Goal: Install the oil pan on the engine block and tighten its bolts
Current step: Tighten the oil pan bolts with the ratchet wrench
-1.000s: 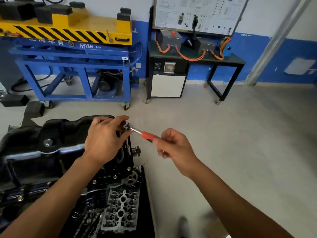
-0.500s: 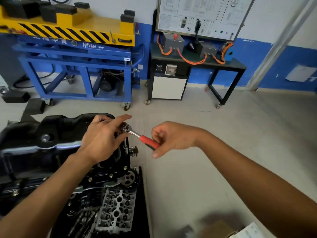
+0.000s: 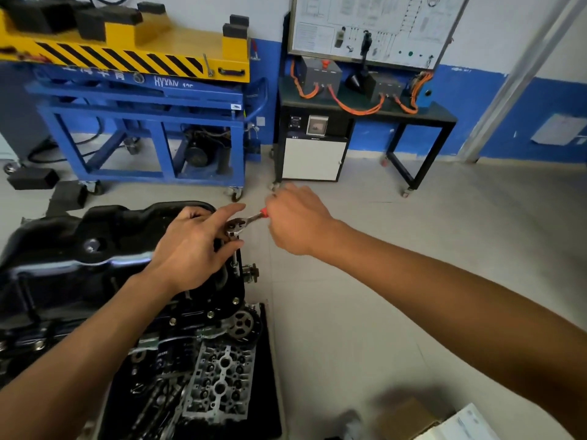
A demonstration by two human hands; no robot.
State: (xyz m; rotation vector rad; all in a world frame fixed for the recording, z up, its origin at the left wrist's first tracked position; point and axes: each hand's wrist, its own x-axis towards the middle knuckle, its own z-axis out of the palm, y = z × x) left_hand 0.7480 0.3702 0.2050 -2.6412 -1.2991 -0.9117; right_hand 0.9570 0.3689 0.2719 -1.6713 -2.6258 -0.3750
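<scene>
My left hand (image 3: 193, 249) pinches the ratchet (image 3: 238, 224) head above the oil pan (image 3: 104, 230); my right hand (image 3: 295, 220) fingers wrap its red handle.

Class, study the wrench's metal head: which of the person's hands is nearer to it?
Left. The left hand holds the wrench head itself between forefinger and thumb, over the oil pan. The right hand grips the red handle, out to the head's right.
</scene>
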